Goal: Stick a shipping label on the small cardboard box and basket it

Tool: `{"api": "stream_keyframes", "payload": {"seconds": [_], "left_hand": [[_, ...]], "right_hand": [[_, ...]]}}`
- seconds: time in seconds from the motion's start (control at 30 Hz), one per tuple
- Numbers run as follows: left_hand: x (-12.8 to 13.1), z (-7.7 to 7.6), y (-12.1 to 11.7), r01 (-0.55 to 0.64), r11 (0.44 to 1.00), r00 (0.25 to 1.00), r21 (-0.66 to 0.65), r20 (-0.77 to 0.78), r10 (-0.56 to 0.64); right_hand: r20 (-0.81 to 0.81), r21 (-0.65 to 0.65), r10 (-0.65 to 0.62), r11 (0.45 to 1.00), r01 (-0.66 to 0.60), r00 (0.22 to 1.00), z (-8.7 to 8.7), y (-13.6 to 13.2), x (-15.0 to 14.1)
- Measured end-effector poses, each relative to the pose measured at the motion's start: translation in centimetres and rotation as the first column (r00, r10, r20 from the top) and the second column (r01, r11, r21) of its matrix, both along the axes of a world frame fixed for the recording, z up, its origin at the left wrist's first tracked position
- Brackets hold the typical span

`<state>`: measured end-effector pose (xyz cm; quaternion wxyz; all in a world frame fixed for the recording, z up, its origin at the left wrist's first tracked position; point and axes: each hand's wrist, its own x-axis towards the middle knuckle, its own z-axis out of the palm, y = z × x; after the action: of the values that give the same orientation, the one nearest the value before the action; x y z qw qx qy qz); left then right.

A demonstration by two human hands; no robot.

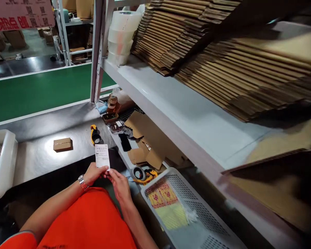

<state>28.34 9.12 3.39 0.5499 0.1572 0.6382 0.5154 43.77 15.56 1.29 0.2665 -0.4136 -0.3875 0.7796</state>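
Observation:
Both of my hands hold a small white printed label upright at its lower edge. My left hand, with a metal watch on the wrist, pinches the bottom left. My right hand pinches the bottom right. The label is over the grey worktable. A small brown cardboard box lies on the table to the left of the label. A yellow and black tape dispenser lies just beyond the label.
A white perforated basket with yellow patterned packets stands at my right. A second tape dispenser, a black phone and cardboard scraps lie nearby. The white shelf holds stacked flat cartons and tape rolls. Another white bin is at left.

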Motion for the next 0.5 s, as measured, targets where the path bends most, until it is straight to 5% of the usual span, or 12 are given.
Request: {"api": "stream_keyframes", "payload": {"seconds": [0.1,0.17,0.23,0.37,0.5], "left_hand": [[-0.1,-0.9,0.3,-0.009,1.0,0.971,0.026,-0.237,0.015],[-0.2,-1.1,0.1,-0.041,0.992,0.865,0.123,-0.493,0.097],[-0.4,-1.0,0.0,0.081,0.972,0.766,0.221,-0.638,0.081],[-1.7,-0.8,0.8,0.47,0.874,0.706,0.123,-0.647,-0.288],[-2.8,-0.5,2.1,0.511,0.859,0.713,0.011,-0.563,-0.417]], "right_hand": [[0.05,0.009,-0.094,0.996,0.093,0.994,-0.9,0.2,0.4],[0.099,0.08,-0.125,0.99,0.118,0.987,-1.1,0.1,0.7],[0.139,0.18,-0.136,0.977,0.11,0.981,-1.1,0.0,0.8],[0.159,0.286,-0.213,0.944,0.162,0.964,-0.8,0.2,0.4],[0.042,0.165,-0.247,0.957,0.237,0.968,-0.7,-0.3,0.1]]}}
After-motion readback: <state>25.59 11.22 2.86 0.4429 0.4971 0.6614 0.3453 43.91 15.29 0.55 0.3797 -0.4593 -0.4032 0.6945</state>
